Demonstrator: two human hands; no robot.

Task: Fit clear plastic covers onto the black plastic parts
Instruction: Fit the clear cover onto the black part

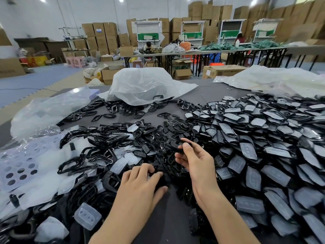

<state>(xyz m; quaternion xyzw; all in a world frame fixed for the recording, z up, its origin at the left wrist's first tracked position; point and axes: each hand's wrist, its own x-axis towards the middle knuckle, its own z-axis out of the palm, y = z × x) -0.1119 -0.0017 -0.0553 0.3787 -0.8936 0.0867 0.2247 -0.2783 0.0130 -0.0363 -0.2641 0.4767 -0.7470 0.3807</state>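
My right hand [195,161] pinches a small black plastic part [177,147] between thumb and fingers, lifted a little above the pile. My left hand [142,180] lies lower, its fingers curled on black parts [161,175] in the heap; what it holds is mostly hidden. Loose black frames and button pads [109,155] cover the middle and left of the grey table [168,219]. Clear plastic covers [119,166] lie scattered among them, one [87,216] near the front left. A large pile of black parts with covers on them [263,138] fills the right side.
Clear plastic bags [140,85] lie at the back of the table, more bags [45,110] at the left. A perforated clear sheet [19,168] lies at the far left. Behind the table stand cardboard boxes, long work tables and a seated person [148,46].
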